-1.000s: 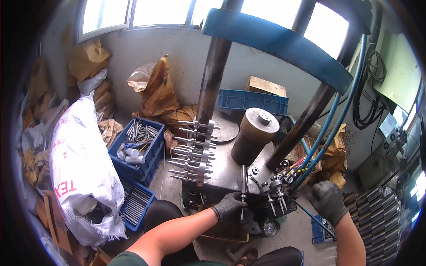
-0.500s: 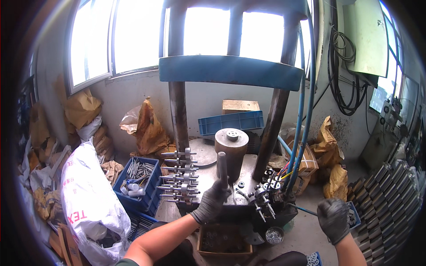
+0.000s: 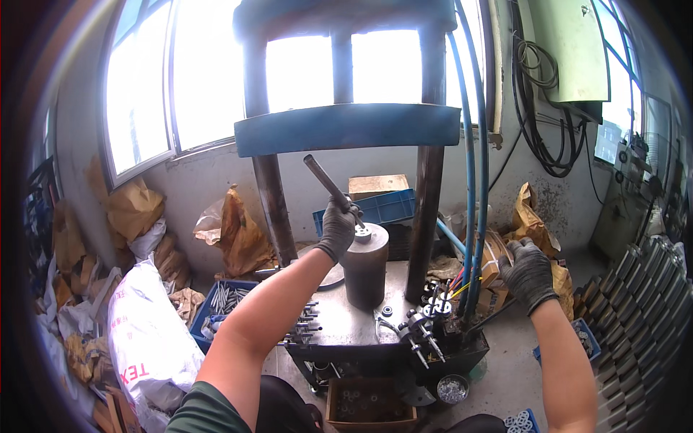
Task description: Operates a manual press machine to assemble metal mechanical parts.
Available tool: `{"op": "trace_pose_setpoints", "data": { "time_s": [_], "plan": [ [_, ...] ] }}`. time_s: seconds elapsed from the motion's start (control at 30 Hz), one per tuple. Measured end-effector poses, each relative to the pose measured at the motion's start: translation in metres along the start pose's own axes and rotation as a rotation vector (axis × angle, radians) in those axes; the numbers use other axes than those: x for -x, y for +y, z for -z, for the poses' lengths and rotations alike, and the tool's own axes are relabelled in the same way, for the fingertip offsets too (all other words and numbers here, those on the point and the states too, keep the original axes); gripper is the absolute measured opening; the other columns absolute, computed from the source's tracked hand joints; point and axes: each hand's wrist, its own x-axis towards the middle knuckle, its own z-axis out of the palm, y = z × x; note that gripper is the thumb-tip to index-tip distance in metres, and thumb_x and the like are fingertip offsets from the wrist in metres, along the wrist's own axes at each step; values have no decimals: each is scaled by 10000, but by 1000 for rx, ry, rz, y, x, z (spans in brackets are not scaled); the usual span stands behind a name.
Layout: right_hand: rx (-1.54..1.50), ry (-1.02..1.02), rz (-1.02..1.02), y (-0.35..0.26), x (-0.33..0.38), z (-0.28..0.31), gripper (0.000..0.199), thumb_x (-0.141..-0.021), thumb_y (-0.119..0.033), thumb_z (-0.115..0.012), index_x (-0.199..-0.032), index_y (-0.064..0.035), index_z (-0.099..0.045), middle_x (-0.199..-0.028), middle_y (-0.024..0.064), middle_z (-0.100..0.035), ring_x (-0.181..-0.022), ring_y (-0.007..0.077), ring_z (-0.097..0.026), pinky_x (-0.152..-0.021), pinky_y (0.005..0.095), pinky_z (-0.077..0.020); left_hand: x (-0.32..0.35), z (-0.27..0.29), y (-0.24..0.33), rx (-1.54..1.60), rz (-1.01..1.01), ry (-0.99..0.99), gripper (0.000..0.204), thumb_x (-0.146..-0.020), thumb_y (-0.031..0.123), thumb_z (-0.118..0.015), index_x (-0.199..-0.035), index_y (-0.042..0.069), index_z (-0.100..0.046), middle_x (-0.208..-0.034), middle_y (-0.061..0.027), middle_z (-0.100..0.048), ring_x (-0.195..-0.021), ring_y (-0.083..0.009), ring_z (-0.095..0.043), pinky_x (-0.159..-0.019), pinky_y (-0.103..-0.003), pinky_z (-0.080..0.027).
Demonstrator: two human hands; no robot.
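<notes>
My left hand (image 3: 338,229), in a dark grey glove, is closed around a metal rod (image 3: 323,177). The rod leans up and to the left, its lower end close to a small ring-shaped part (image 3: 364,233) on top of the press's thick steel cylinder (image 3: 366,273). Whether the two touch is hidden by my fingers. On the right, my gloved right hand (image 3: 530,274) is curled at the end of a lever (image 3: 498,313) beside the press; its grip is partly hidden. Shafts with round parts (image 3: 422,333) and a small ring (image 3: 387,312) lie on the press bed (image 3: 339,317).
A blue crossbeam (image 3: 346,130) spans the press columns above my left hand. Blue hoses (image 3: 469,166) run down at right. Blue crates (image 3: 206,325), a white sack (image 3: 151,339) and stacked metal bars (image 3: 635,332) flank the press. A box of rings (image 3: 372,411) stands below.
My left hand has raised the rod from the bed's front to above the cylinder, tilting it left. My right hand has moved up, and the lever now slopes upward instead of down. The view has shifted.
</notes>
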Motion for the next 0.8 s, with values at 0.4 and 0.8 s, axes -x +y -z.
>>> {"op": "trace_pose_setpoints", "data": {
  "time_s": [0.4, 0.8],
  "plan": [
    [-20, -229, -76, 6, 8, 7, 309, -922, -289, -699, -984, 13, -715, -854, 228, -724, -877, 406, -716, -816, 476, -559, -28, -4, 9, -617, -32, -110, 275, -912, -33, -650, -1145, 48, -530, -837, -82, -636, -715, -186, -663, -668, -350, -592],
    [91, -523, 61, -12, 142, 61, 642, -921, -526, -633, -1275, 9, -621, -970, 246, -698, -942, 380, -720, -843, 487, -569, -28, -4, 5, -695, -143, -184, 269, -888, 13, -720, -1120, 52, -590, -831, -86, -668, -731, -192, -703, -666, -353, -597]
  ]
}}
